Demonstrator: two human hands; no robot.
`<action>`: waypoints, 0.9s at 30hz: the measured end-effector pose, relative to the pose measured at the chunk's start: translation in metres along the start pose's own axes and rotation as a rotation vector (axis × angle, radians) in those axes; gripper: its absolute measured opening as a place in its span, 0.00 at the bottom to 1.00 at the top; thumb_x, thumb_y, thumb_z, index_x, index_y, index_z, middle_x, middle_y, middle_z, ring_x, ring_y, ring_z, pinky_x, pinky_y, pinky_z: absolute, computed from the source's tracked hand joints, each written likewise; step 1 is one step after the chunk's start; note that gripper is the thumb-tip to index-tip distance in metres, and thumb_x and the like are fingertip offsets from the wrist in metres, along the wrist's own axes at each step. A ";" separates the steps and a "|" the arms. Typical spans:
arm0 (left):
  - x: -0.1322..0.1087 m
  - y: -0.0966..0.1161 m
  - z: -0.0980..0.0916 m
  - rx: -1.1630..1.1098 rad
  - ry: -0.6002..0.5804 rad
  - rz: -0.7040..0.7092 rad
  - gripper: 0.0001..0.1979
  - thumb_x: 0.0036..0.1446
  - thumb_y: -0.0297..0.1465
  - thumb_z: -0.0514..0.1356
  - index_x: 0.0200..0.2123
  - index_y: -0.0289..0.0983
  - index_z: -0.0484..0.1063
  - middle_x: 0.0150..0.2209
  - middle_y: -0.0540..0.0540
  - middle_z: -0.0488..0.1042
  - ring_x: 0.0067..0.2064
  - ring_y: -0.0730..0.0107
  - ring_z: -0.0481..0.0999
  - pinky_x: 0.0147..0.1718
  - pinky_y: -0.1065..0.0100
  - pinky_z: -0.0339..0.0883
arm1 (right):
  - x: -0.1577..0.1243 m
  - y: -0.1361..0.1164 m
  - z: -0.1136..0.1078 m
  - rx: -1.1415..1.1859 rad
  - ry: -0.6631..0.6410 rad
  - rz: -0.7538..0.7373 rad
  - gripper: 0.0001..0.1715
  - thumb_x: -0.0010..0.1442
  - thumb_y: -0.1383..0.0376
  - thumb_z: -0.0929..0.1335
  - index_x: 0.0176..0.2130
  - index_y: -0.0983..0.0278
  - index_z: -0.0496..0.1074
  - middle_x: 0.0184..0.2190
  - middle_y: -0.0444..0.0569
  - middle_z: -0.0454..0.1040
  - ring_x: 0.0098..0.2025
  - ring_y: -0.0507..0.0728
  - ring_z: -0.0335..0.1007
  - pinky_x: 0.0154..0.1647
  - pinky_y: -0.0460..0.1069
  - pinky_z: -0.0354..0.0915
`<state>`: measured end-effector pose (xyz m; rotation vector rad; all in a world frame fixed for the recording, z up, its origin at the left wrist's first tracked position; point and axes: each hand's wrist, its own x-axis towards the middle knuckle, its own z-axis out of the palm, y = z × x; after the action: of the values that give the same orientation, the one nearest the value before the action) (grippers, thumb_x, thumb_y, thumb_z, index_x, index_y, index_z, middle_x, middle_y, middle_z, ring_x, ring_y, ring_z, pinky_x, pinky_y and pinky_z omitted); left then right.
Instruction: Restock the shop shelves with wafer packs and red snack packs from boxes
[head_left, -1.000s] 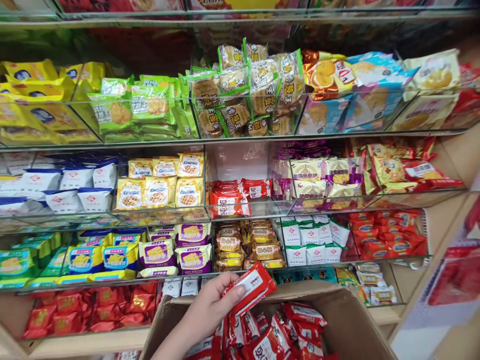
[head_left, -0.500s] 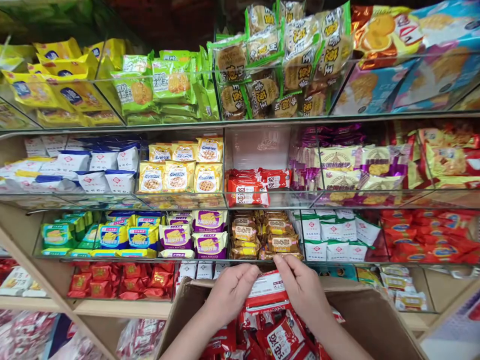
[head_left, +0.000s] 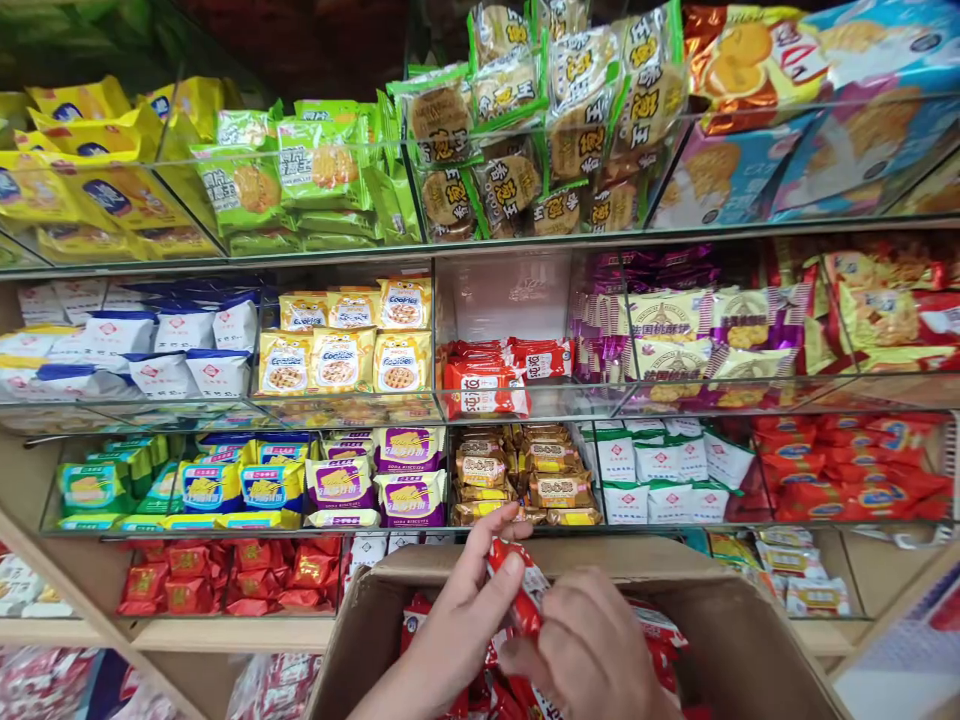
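Note:
Over an open cardboard box (head_left: 397,585), my left hand (head_left: 461,610) grips a red and white snack packet (head_left: 525,585) between thumb and fingers, holding it tilted. Slightly blurred, my right hand (head_left: 592,640) has its fingers curled at the packet's lower end, which they partly hide. Loose red snack packets (head_left: 660,635) of a similar look lie in the box beneath both hands. On the shelf straight ahead, similar red packets (head_left: 487,385) are stacked low in a compartment whose pale back wall shows above them.
Glass dividers and front panels (head_left: 532,400) split the shelves into compartments. Brown-gold snacks (head_left: 559,490) sit just beyond the box. Cookie packs (head_left: 345,355) stand left of the red stack, purple and cream packs (head_left: 675,320) to its right. Onion biscuits (head_left: 585,80) fill the upper shelf.
The packet was held flat between both hands; now it is turned edge-on and tilted. My right hand has moved lower and curled in. The view has shifted slightly to the right.

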<state>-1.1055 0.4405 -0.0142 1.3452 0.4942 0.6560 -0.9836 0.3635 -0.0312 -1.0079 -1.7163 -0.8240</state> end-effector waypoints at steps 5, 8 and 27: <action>-0.002 -0.006 0.001 -0.309 0.058 0.031 0.28 0.50 0.29 0.59 0.54 0.48 0.56 0.56 0.47 0.59 0.42 0.68 0.71 0.39 0.69 0.64 | -0.012 -0.011 0.006 0.260 -0.080 0.286 0.06 0.58 0.68 0.61 0.30 0.64 0.65 0.31 0.49 0.68 0.35 0.55 0.64 0.36 0.52 0.63; -0.003 -0.005 -0.001 -0.423 0.039 0.053 0.32 0.48 0.26 0.60 0.55 0.49 0.53 0.58 0.45 0.55 0.42 0.65 0.72 0.38 0.67 0.65 | -0.013 -0.012 0.004 0.530 -0.129 0.895 0.09 0.57 0.62 0.63 0.39 0.63 0.64 0.36 0.51 0.68 0.35 0.55 0.66 0.33 0.49 0.65; -0.014 -0.001 -0.005 -0.275 -0.207 0.126 0.48 0.49 0.27 0.62 0.60 0.47 0.26 0.55 0.39 0.60 0.53 0.63 0.64 0.52 0.58 0.54 | -0.007 -0.013 0.005 1.020 -0.110 1.287 0.23 0.51 0.56 0.67 0.44 0.63 0.59 0.36 0.50 0.71 0.36 0.55 0.68 0.39 0.51 0.64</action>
<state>-1.1185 0.4343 -0.0162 1.1725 0.1460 0.6530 -0.9957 0.3601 -0.0404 -1.0906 -0.9409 0.8606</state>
